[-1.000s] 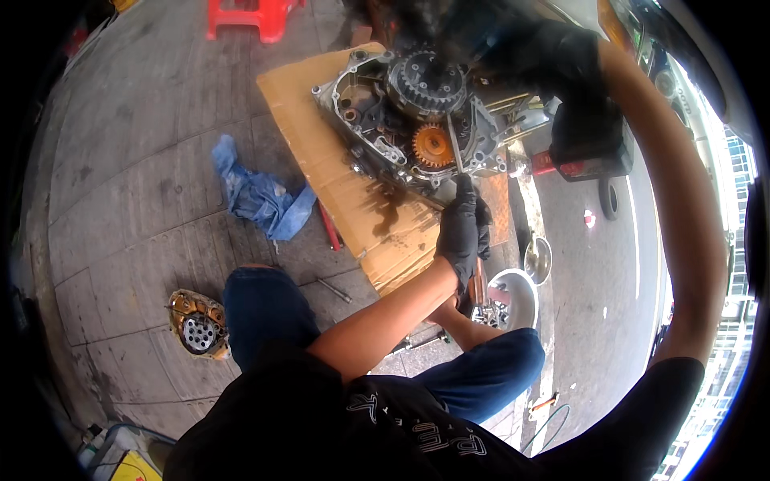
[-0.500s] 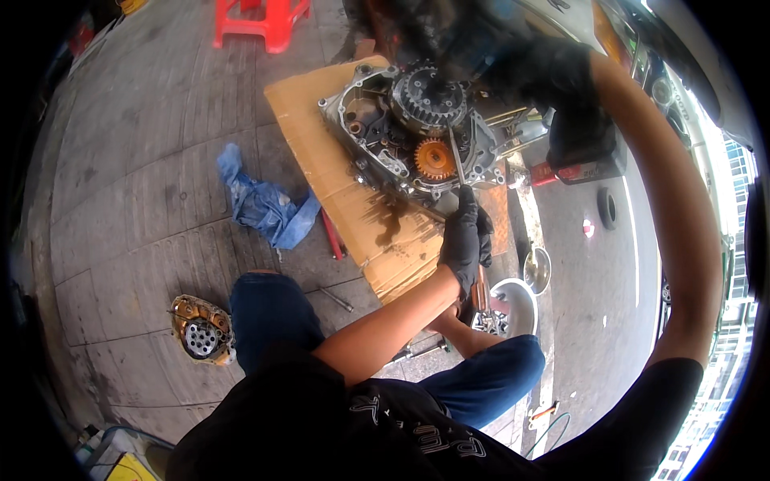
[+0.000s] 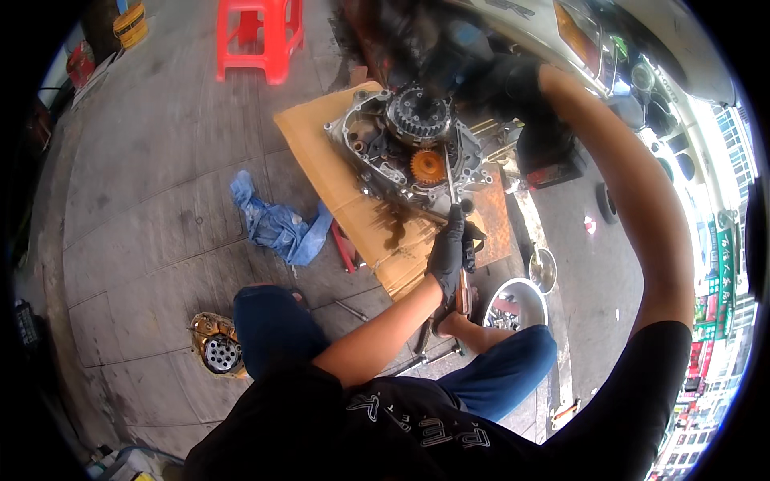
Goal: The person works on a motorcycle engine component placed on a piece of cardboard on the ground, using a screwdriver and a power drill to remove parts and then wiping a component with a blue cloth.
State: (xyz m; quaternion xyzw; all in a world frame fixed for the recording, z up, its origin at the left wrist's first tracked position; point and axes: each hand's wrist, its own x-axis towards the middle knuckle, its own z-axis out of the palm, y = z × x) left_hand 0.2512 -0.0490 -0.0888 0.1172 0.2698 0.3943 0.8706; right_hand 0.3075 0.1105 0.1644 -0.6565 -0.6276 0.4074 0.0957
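Observation:
A metal engine case lies on a cardboard sheet, with a toothed clutch basket and an orange-brown gear inside. My left hand, in a black glove, is closed round a large screwdriver with a reddish-brown handle. Its steel shaft runs up past the gear's right side to the clutch basket's edge. Over the clutch basket, my right hand, also gloved, grips a dark cordless impact wrench. The wrench's nose is blurred, so its exact contact with the clutch centre cannot be made out.
A blue rag and a red-handled tool lie left of the cardboard. Near my right leg stands a metal bowl of small parts. An engine cover sits beside my left knee. A red stool stands far left; a vehicle borders the right.
The whole view has shifted, so the engine sits slightly lower in it. Both hands keep their tools at nearly the same places on the engine.

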